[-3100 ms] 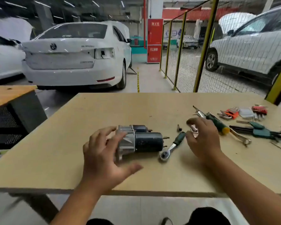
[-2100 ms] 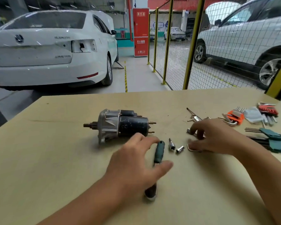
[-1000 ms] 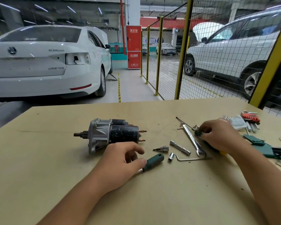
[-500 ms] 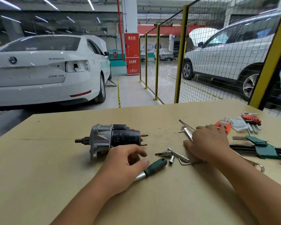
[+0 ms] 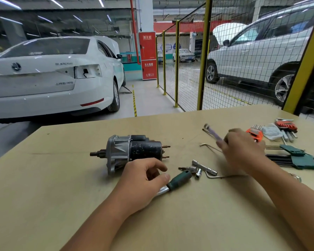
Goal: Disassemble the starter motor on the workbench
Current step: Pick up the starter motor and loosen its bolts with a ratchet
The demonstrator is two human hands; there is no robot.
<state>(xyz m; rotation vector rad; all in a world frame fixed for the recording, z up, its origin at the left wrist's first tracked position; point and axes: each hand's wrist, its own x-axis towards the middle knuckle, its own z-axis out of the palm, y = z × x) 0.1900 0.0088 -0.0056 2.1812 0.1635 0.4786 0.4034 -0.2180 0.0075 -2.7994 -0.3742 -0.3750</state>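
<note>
The starter motor lies on its side on the wooden workbench, silver nose to the left, black body with studs to the right. My left hand rests just in front of it, fingers curled round the metal end of a green-handled ratchet lying on the bench. My right hand is raised to the right and grips a silver wrench, which is blurred and points up and left.
Loose sockets and a bit, a socket extension and bent hex keys lie between my hands. Orange, red and green hex key sets sit at the right. A wire fence stands behind.
My right hand has lifted the silver wrench off the bench and swung it up and leftward. My left hand stays on the ratchet. The motor has not moved.
</note>
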